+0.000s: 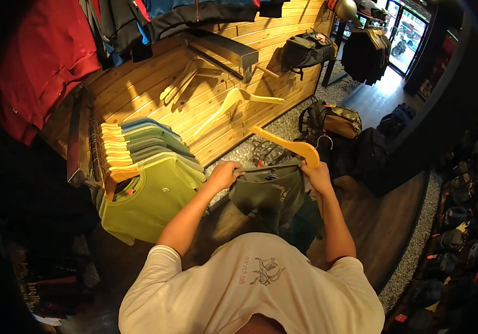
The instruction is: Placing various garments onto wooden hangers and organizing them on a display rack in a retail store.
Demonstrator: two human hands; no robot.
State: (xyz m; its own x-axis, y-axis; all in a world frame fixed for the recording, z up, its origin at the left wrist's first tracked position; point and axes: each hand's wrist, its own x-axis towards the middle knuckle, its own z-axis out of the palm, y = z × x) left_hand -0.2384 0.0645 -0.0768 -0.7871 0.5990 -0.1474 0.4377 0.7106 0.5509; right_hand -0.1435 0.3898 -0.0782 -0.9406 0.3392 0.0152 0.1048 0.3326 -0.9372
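Hands [225, 176] [318, 177] in a grip on a dark green garment [266, 196], its lower folds indistinct above the pale shirt [194, 284].

One left hand [223, 176], one right hand [318, 176], one dark olive garment [266, 195] between them. One wooden hanger [300, 147] at the right hand; one bare hanger [232, 99] at twelve o'clock; overlapping hangers [176, 82] at eleven, uncountable. One wall-hung backpack [308, 51] at one.
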